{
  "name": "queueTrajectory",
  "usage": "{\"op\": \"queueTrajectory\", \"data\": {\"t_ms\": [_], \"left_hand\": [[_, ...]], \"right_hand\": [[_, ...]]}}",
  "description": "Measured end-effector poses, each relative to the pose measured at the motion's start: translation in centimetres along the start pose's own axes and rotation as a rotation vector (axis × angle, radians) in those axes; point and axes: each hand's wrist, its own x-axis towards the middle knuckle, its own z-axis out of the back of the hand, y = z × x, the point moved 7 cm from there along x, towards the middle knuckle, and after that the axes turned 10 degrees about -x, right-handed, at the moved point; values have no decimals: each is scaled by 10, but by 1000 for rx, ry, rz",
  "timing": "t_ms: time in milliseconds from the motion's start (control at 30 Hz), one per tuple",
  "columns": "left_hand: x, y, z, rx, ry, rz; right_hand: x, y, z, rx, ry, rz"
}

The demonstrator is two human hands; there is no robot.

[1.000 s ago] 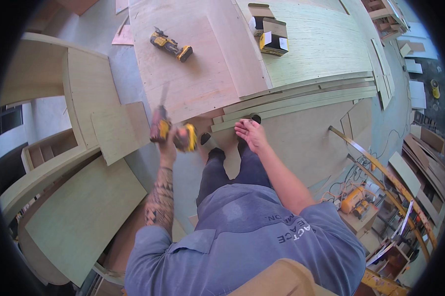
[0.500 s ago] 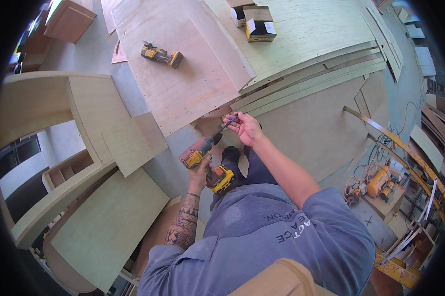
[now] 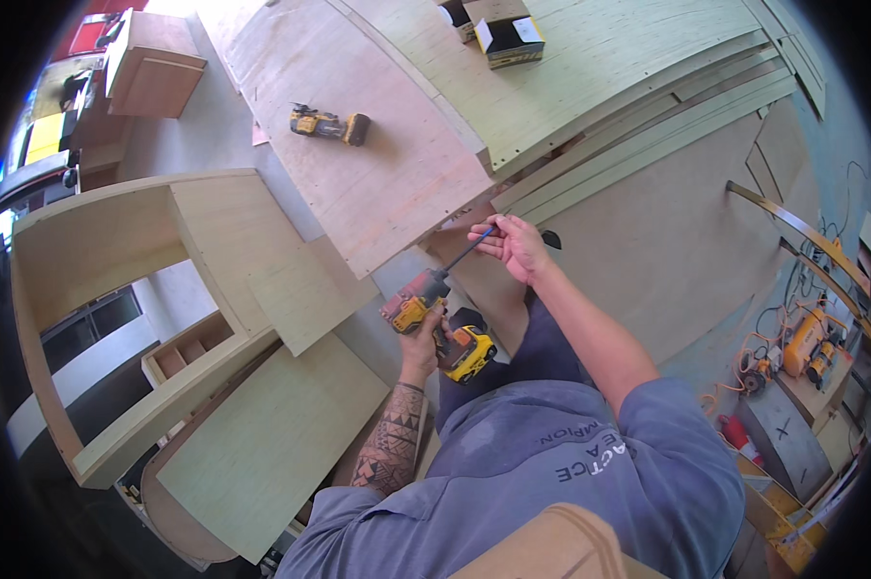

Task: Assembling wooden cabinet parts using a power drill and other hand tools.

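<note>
My left grip [image 3: 422, 349] wraps the yellow-black cordless drill [image 3: 411, 313]; thin dark bit [image 3: 467, 252] runs far-right to my half-curled right grip [image 3: 524, 253], pinching? Can't tell.

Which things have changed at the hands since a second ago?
The left hand swung the cordless drill rightward, toward the right hand. Its long bit, earlier pointing away from the body and clear of that hand, now slants up to the right fingers; whether they pinch it is unclear. Nothing was visibly let go. The left grip on the drill stayed, as did the yellow-black tool lying on the panel.
</note>
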Motion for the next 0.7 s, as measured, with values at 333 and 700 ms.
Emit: {"op": "queueTrajectory", "data": {"t_ms": [333,700], "left_hand": [[54,0,54,-50,179,19],[148,-54,118,69,260,-426]], "right_hand": [[30,-43,-31,113,-25,164],[39,1,-21,-1335,-973,898]]}}
